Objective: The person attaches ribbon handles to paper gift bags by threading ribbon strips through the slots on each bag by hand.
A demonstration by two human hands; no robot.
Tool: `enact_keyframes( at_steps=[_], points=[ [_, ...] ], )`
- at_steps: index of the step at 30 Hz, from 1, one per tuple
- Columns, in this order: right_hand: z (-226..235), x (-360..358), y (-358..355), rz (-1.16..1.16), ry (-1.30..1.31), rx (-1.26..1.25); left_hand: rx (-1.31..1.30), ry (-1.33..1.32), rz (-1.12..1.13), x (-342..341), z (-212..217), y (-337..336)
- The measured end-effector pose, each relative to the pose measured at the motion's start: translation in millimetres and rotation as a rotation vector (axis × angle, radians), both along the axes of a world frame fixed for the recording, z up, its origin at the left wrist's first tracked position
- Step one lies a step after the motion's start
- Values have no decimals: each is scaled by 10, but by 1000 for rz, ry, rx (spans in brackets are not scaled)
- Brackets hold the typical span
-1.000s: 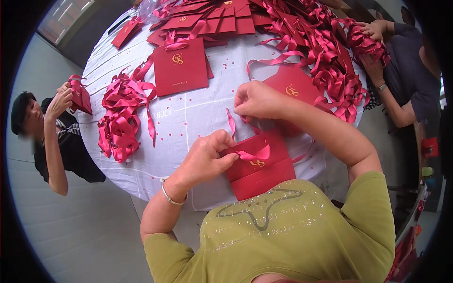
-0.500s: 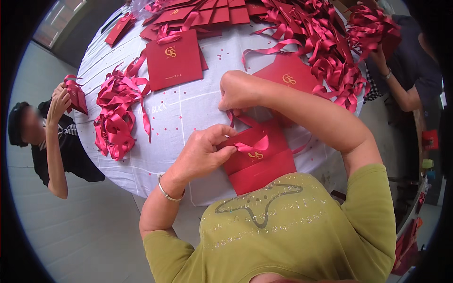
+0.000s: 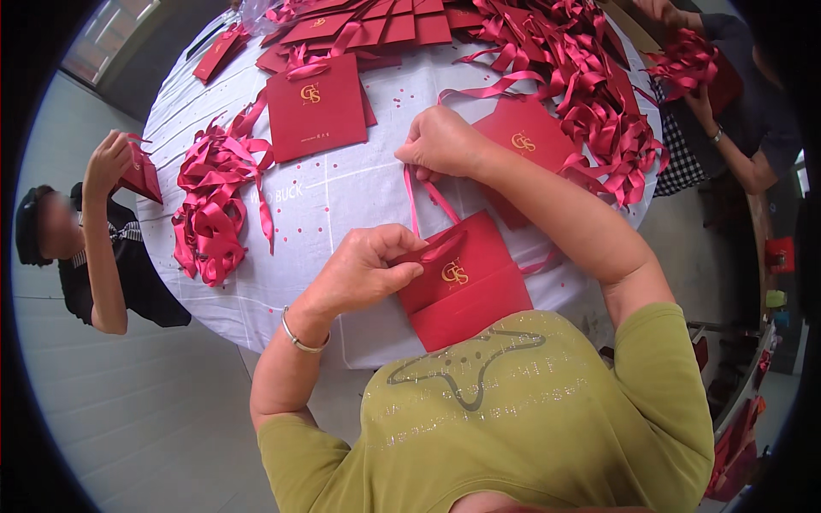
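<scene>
A red paper gift bag (image 3: 479, 303) with gold lettering lies at the table's near edge, against my green shirt. My left hand (image 3: 363, 265) is closed on its upper left corner, thumb and fingers pinching the top edge near the front ribbon. Farther up, my right hand (image 3: 440, 144) pinches a pink ribbon handle (image 3: 411, 201), drawn taut up from the bag's top. A second red bag (image 3: 522, 141) lies flat, partly under my right forearm. Just beyond my hands, another red bag (image 3: 316, 111) lies on top of one more.
Pink ribbons lie in a heap (image 3: 214, 205) on the white tablecloth (image 3: 299, 231). Red bags are stacked (image 3: 376, 30) at the far side, with a long ribboned pile (image 3: 590, 94) on the right. A person (image 3: 103, 248) at the left and another (image 3: 744, 120) at the right each handle bags.
My right hand has drawn the ribbon handle upward, so it now stretches straight. The front ribbon has dropped off the gold lettering toward the bag's top edge. The right-hand person's hands have moved.
</scene>
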State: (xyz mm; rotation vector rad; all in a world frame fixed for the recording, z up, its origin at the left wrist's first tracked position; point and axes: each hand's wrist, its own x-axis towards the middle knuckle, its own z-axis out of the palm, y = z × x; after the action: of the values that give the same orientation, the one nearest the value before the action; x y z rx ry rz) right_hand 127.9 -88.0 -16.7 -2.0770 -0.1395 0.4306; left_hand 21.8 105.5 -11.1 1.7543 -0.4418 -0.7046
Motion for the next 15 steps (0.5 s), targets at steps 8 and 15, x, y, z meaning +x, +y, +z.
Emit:
enact_keyframes(
  at_steps=[8, 15],
  points=[
    [249, -384, -481, 30, -343, -15, 83, 181, 38, 78, 12, 49],
    [317, -717, -777, 94, 131, 68, -137, 80, 146, 163, 102, 215]
  ],
)
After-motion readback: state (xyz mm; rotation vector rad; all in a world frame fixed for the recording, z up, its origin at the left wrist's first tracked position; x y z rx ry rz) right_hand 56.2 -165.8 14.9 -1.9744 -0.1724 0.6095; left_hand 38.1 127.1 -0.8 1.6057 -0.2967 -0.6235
